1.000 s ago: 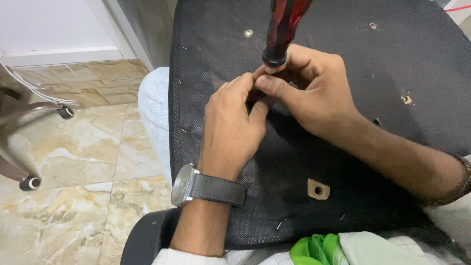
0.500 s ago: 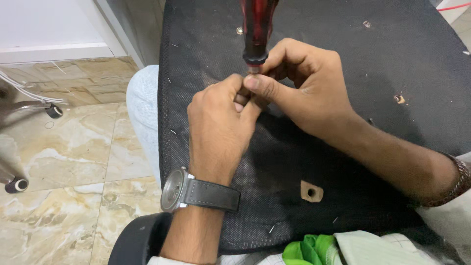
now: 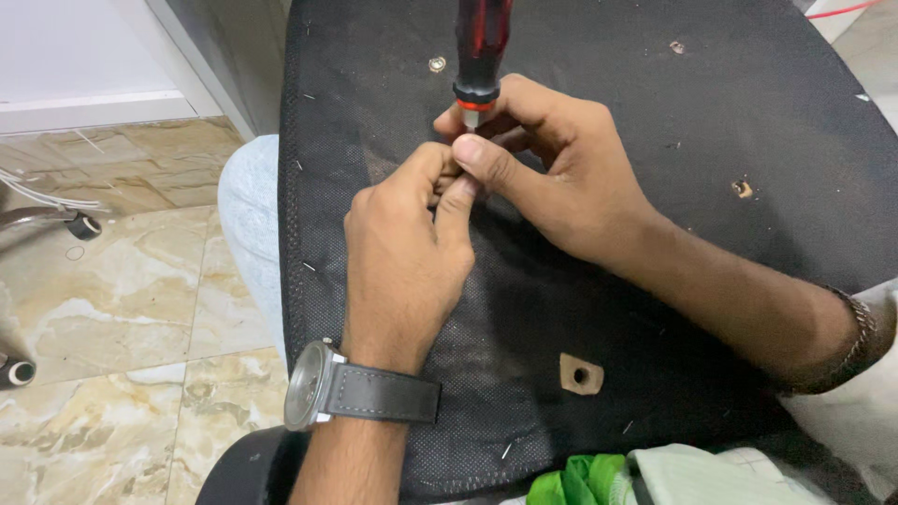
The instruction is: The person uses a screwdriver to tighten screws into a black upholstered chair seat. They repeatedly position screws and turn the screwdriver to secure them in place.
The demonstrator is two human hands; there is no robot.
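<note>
A screwdriver (image 3: 481,51) with a red and black handle stands upright on the black fabric underside of a chair seat (image 3: 655,112) lying across my lap. My right hand (image 3: 552,168) wraps around its metal shaft just below the handle. My left hand (image 3: 407,252), with a grey-strapped watch on the wrist, meets it from below, its fingertips pinched against the right thumb near the shaft; what they pinch is hidden. The screwdriver's tip is covered by my fingers.
The seat underside has a metal insert (image 3: 437,64) near the screwdriver, a torn wooden mounting hole (image 3: 581,375) close to me and another hole (image 3: 742,189) at right. Beige marble floor tiles (image 3: 122,271) and chair casters (image 3: 84,226) lie at left. Green cloth (image 3: 580,482) shows at the bottom.
The view shifted a little, so the seat and both hands sit slightly further left and lower. The hands keep the same hold around the screwdriver shaft.
</note>
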